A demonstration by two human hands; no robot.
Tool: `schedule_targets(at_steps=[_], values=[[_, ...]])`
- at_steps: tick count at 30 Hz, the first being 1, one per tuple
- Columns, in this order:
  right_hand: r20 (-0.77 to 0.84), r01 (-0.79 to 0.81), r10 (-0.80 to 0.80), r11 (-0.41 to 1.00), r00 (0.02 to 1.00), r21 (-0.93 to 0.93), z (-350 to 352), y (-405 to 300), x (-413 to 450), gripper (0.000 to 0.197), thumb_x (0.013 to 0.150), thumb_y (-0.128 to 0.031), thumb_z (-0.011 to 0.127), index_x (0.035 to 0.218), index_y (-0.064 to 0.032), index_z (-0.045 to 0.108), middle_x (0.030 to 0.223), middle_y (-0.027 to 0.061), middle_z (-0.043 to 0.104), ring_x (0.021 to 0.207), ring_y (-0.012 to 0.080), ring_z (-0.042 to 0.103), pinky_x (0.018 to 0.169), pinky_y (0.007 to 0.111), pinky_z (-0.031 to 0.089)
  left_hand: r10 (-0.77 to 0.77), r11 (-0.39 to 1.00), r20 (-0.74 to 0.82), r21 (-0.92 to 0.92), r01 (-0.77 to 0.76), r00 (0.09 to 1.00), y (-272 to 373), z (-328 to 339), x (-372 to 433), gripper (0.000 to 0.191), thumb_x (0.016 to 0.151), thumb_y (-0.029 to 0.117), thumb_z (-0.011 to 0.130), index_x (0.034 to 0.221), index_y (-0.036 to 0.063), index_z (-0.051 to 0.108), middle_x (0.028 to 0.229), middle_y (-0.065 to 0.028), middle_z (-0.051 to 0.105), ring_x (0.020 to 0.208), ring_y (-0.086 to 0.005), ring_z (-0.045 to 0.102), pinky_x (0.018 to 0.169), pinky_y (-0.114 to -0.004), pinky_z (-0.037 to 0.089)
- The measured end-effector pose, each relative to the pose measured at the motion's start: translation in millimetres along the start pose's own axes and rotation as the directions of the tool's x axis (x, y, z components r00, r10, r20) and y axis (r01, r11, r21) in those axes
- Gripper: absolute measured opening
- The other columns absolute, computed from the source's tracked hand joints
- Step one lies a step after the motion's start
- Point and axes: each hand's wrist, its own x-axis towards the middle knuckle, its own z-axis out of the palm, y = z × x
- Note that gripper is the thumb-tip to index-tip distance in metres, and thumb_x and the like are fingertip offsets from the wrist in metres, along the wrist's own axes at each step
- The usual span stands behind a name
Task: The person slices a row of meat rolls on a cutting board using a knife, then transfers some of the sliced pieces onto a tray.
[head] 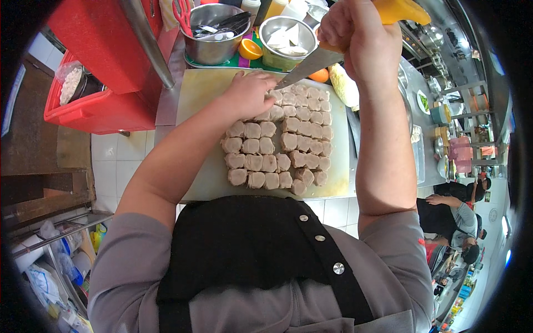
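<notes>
Rows of pale, round-topped meat pieces [303,130] lie close together on a whitish cutting board [200,100]. My right hand [366,45] is closed round the yellow handle of a knife [308,66], above the board's far right corner. The blade slants down to the left, its tip at the far rows near my left fingers. My left hand [252,93] rests on the far left part of the pieces, fingers stretched forward; what lies under its palm is hidden. A gap runs between the left and right groups of pieces.
Behind the board stand a steel pot of utensils [216,50], a halved orange [250,49] and a steel bowl with white wedges [287,54]. A napa cabbage [343,85] lies right of the board. A red cooler box [104,112] is at left. Other people [449,216] stand far right.
</notes>
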Motion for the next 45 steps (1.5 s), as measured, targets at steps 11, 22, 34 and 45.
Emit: schedule_targets(at_steps=[11, 22, 34, 45], values=[[0.084, -0.094, 0.102, 0.991, 0.991, -0.097, 19, 3, 19, 0.03, 0.102, -0.024, 0.059, 0.078, -0.0064, 0.053, 0.056, 0.003, 0.049, 0.045, 0.0155, 0.05, 0.045, 0.031, 0.041, -0.038, 0.999, 0.026, -0.031, 0.039, 0.999, -7, 6, 0, 0.043, 0.091, 0.036, 0.068, 0.127, 0.0108, 0.067, 0.138, -0.0104, 0.063, 0.131, -0.0299, 0.056, 0.109, -0.06, 0.04], [0.083, -0.149, 0.156, 0.985, 0.984, -0.084, 17, 19, 33, 0.033, 0.101, -0.024, 0.059, 0.073, -0.0084, 0.05, 0.055, 0.0024, 0.046, 0.043, 0.0149, 0.045, 0.044, 0.032, 0.039, -0.068, 0.996, 0.053, -0.055, 0.071, 0.996, -2, 4, 3, 0.046, 0.091, 0.036, 0.069, 0.129, 0.0097, 0.066, 0.134, -0.0099, 0.066, 0.13, -0.0293, 0.057, 0.107, -0.056, 0.041], [0.082, -0.108, 0.105, 0.994, 0.991, 0.031, 1, 48, 23, 0.028, 0.103, -0.02, 0.059, 0.079, -0.0084, 0.051, 0.056, 0.0022, 0.046, 0.044, 0.0141, 0.045, 0.043, 0.031, 0.038, -0.064, 0.995, 0.053, -0.071, 0.067, 0.997, 9, -8, -1, 0.049, 0.088, 0.031, 0.072, 0.128, 0.0029, 0.064, 0.136, -0.0169, 0.064, 0.129, -0.0342, 0.057, 0.107, -0.054, 0.042], [0.177, 0.07, -0.037, 0.981, 0.984, -0.183, -1, 30, -25, 0.026, 0.104, -0.017, 0.053, 0.081, -0.0045, 0.053, 0.062, 0.0035, 0.051, 0.053, 0.0136, 0.049, 0.053, 0.031, 0.043, -0.11, 0.992, 0.17, 0.079, 0.098, 0.979, 9, -11, 3, 0.065, 0.09, 0.036, 0.066, 0.15, 0.0123, 0.053, 0.153, -0.0089, 0.054, 0.144, -0.0272, 0.046, 0.12, -0.063, 0.027]])
